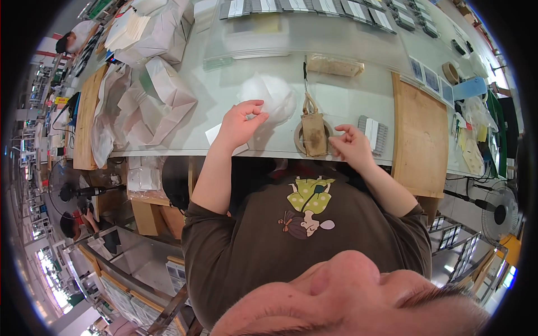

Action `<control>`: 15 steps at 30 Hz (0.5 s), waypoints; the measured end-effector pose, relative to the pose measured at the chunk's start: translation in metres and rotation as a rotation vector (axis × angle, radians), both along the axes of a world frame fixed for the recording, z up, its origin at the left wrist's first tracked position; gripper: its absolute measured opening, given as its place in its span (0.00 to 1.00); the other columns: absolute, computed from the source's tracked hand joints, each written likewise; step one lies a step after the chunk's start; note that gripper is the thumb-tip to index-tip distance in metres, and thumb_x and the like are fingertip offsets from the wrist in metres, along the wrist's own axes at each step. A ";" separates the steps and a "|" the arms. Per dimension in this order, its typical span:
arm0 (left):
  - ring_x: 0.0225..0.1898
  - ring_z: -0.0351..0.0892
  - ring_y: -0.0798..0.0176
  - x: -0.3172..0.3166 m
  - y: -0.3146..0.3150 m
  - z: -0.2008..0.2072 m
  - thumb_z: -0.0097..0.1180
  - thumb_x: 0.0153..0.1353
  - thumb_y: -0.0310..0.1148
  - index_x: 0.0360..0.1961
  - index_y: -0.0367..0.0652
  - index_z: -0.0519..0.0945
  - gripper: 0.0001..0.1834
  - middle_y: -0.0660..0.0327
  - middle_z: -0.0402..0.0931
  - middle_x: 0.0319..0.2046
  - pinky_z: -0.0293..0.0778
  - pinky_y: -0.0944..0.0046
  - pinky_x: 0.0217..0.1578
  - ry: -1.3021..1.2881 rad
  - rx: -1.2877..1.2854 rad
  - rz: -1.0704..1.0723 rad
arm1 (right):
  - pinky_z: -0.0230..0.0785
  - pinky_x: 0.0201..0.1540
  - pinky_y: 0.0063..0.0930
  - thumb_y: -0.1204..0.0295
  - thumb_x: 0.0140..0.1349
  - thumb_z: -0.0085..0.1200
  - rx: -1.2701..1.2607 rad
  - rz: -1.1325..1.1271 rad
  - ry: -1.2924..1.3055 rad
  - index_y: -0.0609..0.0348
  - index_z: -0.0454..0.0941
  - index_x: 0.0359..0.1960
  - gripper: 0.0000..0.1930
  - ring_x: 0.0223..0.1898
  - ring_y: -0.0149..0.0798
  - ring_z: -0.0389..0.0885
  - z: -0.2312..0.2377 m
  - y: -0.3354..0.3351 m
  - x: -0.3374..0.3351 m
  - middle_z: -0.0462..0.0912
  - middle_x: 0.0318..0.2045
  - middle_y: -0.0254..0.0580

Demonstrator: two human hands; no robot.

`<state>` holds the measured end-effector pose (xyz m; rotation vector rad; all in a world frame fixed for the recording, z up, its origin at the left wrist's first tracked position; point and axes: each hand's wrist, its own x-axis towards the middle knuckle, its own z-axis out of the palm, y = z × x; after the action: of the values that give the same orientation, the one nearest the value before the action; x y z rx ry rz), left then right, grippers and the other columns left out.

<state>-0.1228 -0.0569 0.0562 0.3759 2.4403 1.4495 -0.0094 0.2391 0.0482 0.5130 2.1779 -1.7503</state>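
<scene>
A crumpled, translucent white sheet or bag [270,98] lies on the pale table in front of me. My left hand [241,122] is at its near left side, thumb and forefinger apart; whether they touch it I cannot tell. Right of it, a worn tan block with cord loops [315,134] rests across a round tape roll [298,137]. Just right of the block hovers my right hand [353,145], fingers slightly bent and apart, with nothing seen in them. A white card [214,133] is partly hidden behind my left forearm. Beside my right hand lies a grey-striped piece with a white strip [372,133].
A clear plastic cover [347,42] spans the table's back, with grey-and-white pieces [302,5] in a row beyond. A brown wrapped bar [336,65] lies before it. Large paper bags [154,101] crowd the left. Wooden boards [417,134] flank the workspace. A fan [499,215] stands right.
</scene>
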 end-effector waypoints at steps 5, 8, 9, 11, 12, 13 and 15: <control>0.46 0.77 0.58 0.000 -0.003 -0.003 0.58 0.57 0.40 0.28 0.45 0.78 0.10 0.62 0.76 0.52 0.47 0.44 0.64 -0.004 -0.079 -0.052 | 0.71 0.28 0.27 0.74 0.59 0.56 0.550 0.178 0.482 0.63 0.75 0.44 0.12 0.26 0.37 0.78 0.006 -0.012 0.004 0.79 0.27 0.41; 0.52 0.75 0.57 0.002 -0.002 -0.005 0.57 0.58 0.39 0.28 0.45 0.77 0.09 0.63 0.75 0.53 0.42 0.39 0.65 0.058 -0.050 -0.080 | 0.71 0.38 0.33 0.77 0.58 0.53 0.568 0.234 0.789 0.61 0.75 0.46 0.13 0.36 0.45 0.79 0.017 -0.022 -0.016 0.80 0.35 0.46; 0.55 0.72 0.57 0.004 -0.002 -0.004 0.58 0.58 0.37 0.29 0.44 0.77 0.08 0.62 0.76 0.52 0.46 0.43 0.64 0.155 -0.144 -0.114 | 0.71 0.45 0.36 0.79 0.58 0.51 0.595 0.309 0.934 0.61 0.74 0.49 0.16 0.42 0.49 0.78 0.021 -0.027 -0.028 0.80 0.41 0.48; 0.59 0.69 0.58 0.008 0.000 -0.004 0.58 0.58 0.36 0.31 0.44 0.77 0.07 0.62 0.76 0.51 0.49 0.46 0.64 0.256 -0.237 -0.147 | 0.62 0.57 0.40 0.84 0.53 0.47 0.585 0.487 0.907 0.60 0.70 0.55 0.24 0.54 0.52 0.71 0.026 -0.045 -0.057 0.74 0.53 0.51; 0.60 0.67 0.57 0.010 0.001 -0.005 0.58 0.58 0.36 0.30 0.44 0.77 0.07 0.63 0.76 0.51 0.44 0.44 0.65 0.284 -0.248 -0.146 | 0.60 0.59 0.41 0.85 0.52 0.45 0.588 0.559 0.952 0.59 0.68 0.57 0.26 0.57 0.52 0.69 0.026 -0.055 -0.071 0.72 0.56 0.50; 0.61 0.66 0.57 0.013 0.001 -0.005 0.57 0.58 0.35 0.30 0.45 0.77 0.07 0.63 0.77 0.50 0.39 0.42 0.66 0.312 -0.263 -0.135 | 0.58 0.61 0.41 0.86 0.51 0.44 0.585 0.637 1.003 0.58 0.66 0.59 0.29 0.59 0.52 0.67 0.024 -0.064 -0.085 0.70 0.58 0.50; 0.60 0.68 0.58 0.017 0.000 -0.005 0.56 0.60 0.34 0.31 0.44 0.77 0.06 0.62 0.77 0.49 0.46 0.44 0.65 0.375 -0.277 -0.148 | 0.60 0.60 0.41 0.85 0.51 0.45 0.682 0.744 0.972 0.57 0.68 0.58 0.28 0.60 0.51 0.67 0.002 -0.073 -0.110 0.70 0.58 0.50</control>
<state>-0.1063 -0.0565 0.0510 0.8065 2.7822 1.0351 -0.1192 0.1664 0.0505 -1.1467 2.9610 -0.8442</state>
